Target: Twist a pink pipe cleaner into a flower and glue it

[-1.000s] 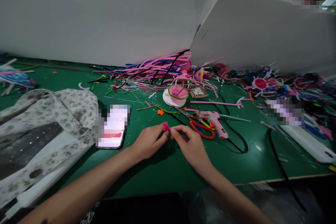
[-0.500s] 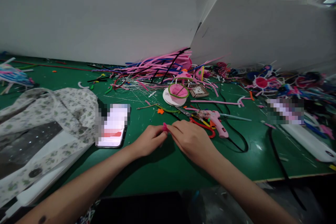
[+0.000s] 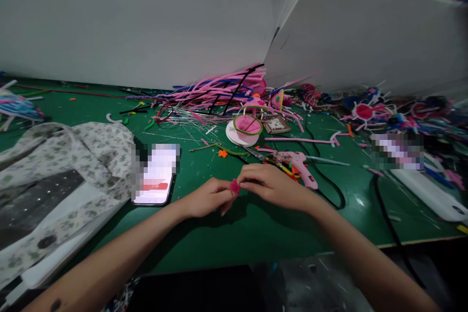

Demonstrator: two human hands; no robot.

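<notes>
A small dark-pink flower-shaped piece [image 3: 235, 186] is pinched between the fingertips of my left hand [image 3: 210, 197], above the front of the green table. My right hand [image 3: 268, 185] is closed with thumb and forefinger together at the right edge of the same piece. Just behind my right hand lie a pink hot glue gun [image 3: 303, 170] and scissors, partly covered. Beyond my fingers sits an orange flower piece [image 3: 223, 154]. A pink fuzzy cup with a green rim [image 3: 247, 126] rests tilted on a white disc [image 3: 232, 135].
Pink, blue and black pipe cleaners [image 3: 219, 87] are heaped along the wall. To the left are a lit phone [image 3: 157, 175] and a floral cloth [image 3: 106, 151]. A white device [image 3: 431, 195] and a black cable [image 3: 389, 224] lie at right.
My right hand has turned and shifted slightly right, its fingers now curled at the piece's edge. More of the pink flower piece shows, a little lower and further right.
</notes>
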